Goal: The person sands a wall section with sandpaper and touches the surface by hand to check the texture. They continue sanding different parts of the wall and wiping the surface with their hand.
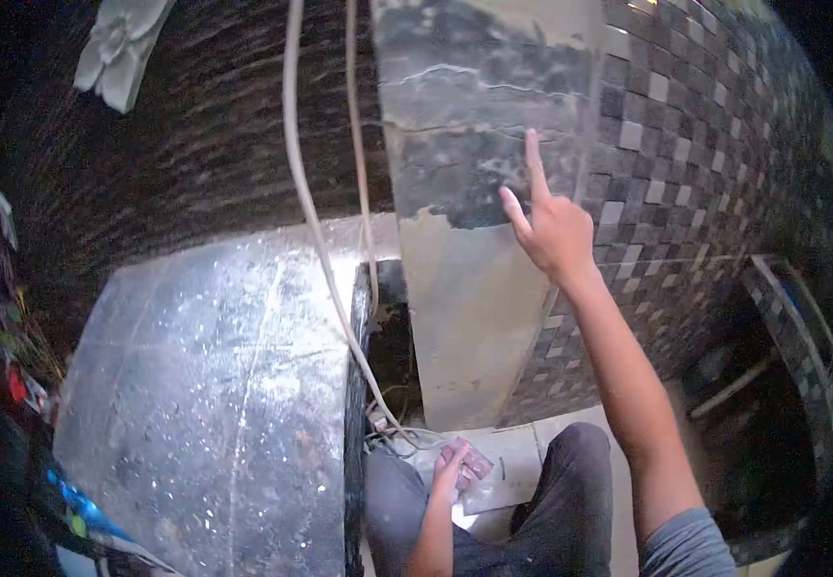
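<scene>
Currently, the right grip, index finger extended, nothing visibly held, is nearer the upright pillar; before the pillar's base, the left grip clasps a reddish pad.

The pad is dull pinkish-brown. The wall strip is beige below, mottled charcoal-grey above; the tiles form a grey, charcoal and off-white checker. The table is grey, speckled white; the trousers, dark grey.
</scene>
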### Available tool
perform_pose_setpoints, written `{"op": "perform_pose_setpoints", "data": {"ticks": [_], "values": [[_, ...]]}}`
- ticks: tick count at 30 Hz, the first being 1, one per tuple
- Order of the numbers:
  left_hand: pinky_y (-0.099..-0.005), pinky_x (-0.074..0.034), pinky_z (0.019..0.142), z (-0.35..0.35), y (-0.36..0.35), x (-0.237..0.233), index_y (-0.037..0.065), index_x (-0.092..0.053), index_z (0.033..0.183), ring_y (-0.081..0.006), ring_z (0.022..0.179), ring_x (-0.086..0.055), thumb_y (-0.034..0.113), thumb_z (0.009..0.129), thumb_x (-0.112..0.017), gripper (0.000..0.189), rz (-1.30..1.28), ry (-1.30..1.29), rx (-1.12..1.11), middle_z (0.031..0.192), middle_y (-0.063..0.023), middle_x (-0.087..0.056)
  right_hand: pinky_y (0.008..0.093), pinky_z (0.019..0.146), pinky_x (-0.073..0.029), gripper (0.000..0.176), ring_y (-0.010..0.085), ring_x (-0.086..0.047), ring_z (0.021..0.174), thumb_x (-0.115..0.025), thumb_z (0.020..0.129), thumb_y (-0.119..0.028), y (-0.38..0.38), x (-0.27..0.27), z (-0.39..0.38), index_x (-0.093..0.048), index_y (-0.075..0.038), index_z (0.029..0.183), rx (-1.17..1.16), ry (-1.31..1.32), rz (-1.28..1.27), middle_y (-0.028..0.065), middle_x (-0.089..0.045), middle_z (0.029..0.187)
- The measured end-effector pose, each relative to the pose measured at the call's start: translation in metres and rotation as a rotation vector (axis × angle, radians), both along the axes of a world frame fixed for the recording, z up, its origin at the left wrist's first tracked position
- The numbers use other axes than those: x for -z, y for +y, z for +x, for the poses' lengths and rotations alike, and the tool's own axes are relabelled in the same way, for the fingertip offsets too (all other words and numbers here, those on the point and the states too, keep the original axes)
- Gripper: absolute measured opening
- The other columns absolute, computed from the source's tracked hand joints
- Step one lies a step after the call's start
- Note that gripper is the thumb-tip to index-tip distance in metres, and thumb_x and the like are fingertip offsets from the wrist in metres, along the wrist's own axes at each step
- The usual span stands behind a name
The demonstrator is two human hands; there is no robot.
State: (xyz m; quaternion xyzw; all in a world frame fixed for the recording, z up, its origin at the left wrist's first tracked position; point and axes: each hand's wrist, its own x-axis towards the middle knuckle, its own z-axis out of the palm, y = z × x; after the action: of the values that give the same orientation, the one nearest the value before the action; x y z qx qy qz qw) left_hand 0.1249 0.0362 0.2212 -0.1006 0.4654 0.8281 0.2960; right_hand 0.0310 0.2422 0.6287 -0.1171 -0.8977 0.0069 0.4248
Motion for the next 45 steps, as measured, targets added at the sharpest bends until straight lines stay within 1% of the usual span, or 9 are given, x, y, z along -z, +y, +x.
{"op": "perform_pose_setpoints", "data": {"ticks": [4, 6, 10, 25, 29, 37, 40, 43, 45], "values": [[-0.0231, -0.043, 0.055, 0.001, 0.002, 0.007, 0.013, -0.06, 0.102, -0.0085, 0.067, -0.057, 0.031, 0.087, -0.073, 0.028, -0.006, 0.019, 0.063, 0.085, 0.0011, -0.059, 0.0467, 0.049, -0.05, 0.086, 0.0375, -0.062, 0.052, -0.048, 0.095, -0.052, -0.004, 0.053, 0.003, 0.001, -0.019, 0.157, 0.024, -0.096, -0.021, 0.0174, -0.062, 0.057], [-0.0233, -0.043, 0.057, -0.001, 0.004, 0.027, 0.013, -0.06, 0.104, -0.0087, 0.068, -0.057, 0.032, 0.087, -0.074, 0.029, 0.003, 0.007, 0.064, 0.086, 0.0011, -0.06, 0.0466, 0.048, -0.049, 0.088, 0.037, -0.061, 0.051, -0.048, 0.095, -0.052, -0.008, 0.068, 0.007, 0.003, -0.017, 0.157, 0.044, -0.176, -0.042, 0.017, -0.061, 0.056], [-0.023, -0.043, 0.057, 0.0, 0.003, 0.024, 0.012, -0.061, 0.106, -0.0087, 0.071, -0.058, 0.032, 0.086, -0.074, 0.031, 0.013, -0.015, 0.053, 0.089, 0.001, -0.061, 0.045, 0.045, -0.048, 0.09, 0.0347, -0.061, 0.047, -0.049, 0.095, -0.052, -0.009, 0.087, 0.012, 0.006, -0.015, 0.156, 0.062, -0.257, -0.021, 0.0157, -0.062, 0.055], [-0.0275, -0.05, 0.067, 0.003, 0.001, 0.007, 0.011, -0.06, 0.11, -0.0132, 0.082, -0.061, 0.026, 0.088, -0.073, 0.03, -0.12, 0.004, 0.146, 0.094, -0.0009, -0.062, 0.0415, 0.042, -0.045, 0.085, 0.0304, -0.059, 0.044, -0.048, 0.095, -0.051, 0.013, 0.145, 0.033, 0.004, -0.024, 0.157, 0.047, -0.392, 0.004, 0.0116, -0.063, 0.057], [-0.0283, -0.049, 0.061, 0.005, 0.004, 0.01, 0.011, -0.061, 0.112, -0.0131, 0.078, -0.061, 0.027, 0.088, -0.073, 0.032, -0.094, 0.012, 0.114, 0.094, -0.0007, -0.062, 0.042, 0.043, -0.046, 0.082, 0.0316, -0.06, 0.046, -0.047, 0.096, -0.052, 0.023, 0.12, 0.019, 0.003, -0.027, 0.157, 0.046, -0.276, 0.048, 0.012, -0.064, 0.058], [-0.0275, -0.046, 0.058, 0.0, 0.004, 0.027, 0.01, -0.063, 0.115, -0.0123, 0.077, -0.06, 0.031, 0.087, -0.074, 0.037, -0.203, 0.024, 0.147, 0.097, -0.0006, -0.064, 0.0455, 0.047, -0.049, 0.077, 0.0357, -0.062, 0.05, -0.043, 0.097, -0.055, 0.002, 0.012, 0.003, -0.003, -0.029, 0.157, 0.043, -0.124, 0.114, 0.016, -0.064, 0.059], [-0.0281, -0.042, 0.051, -0.001, 0.01, 0.049, 0.009, -0.065, 0.113, -0.0112, 0.073, -0.059, 0.033, 0.087, -0.074, 0.037, -0.156, 0.095, 0.102, 0.097, -0.0009, -0.066, 0.0471, 0.05, -0.051, 0.076, 0.0369, -0.064, 0.054, -0.042, 0.097, -0.056, -0.003, -0.029, -0.004, -0.006, -0.027, 0.157, 0.021, -0.05, 0.085, 0.0178, -0.065, 0.062], [-0.0281, -0.046, 0.059, 0.001, 0.007, 0.033, 0.008, -0.066, 0.11, -0.0117, 0.077, -0.06, 0.033, 0.086, -0.074, 0.036, -0.21, 0.047, 0.132, 0.095, -0.0009, -0.066, 0.0483, 0.054, -0.053, 0.075, 0.0382, -0.066, 0.059, -0.04, 0.097, -0.058, -0.008, -0.064, -0.015, -0.01, -0.024, 0.157, 0.033, 0.05, 0.088, 0.0191, -0.066, 0.066], [-0.0279, -0.047, 0.064, 0.001, 0.011, 0.044, 0.007, -0.066, 0.11, -0.0119, 0.079, -0.06, 0.032, 0.086, -0.075, 0.035, -0.128, 0.074, 0.099, 0.093, -0.0007, -0.066, 0.0489, 0.055, -0.053, 0.076, 0.039, -0.067, 0.061, -0.04, 0.097, -0.058, -0.016, -0.079, -0.021, -0.011, -0.023, 0.157, 0.03, 0.069, 0.067, 0.0199, -0.067, 0.069]]}}
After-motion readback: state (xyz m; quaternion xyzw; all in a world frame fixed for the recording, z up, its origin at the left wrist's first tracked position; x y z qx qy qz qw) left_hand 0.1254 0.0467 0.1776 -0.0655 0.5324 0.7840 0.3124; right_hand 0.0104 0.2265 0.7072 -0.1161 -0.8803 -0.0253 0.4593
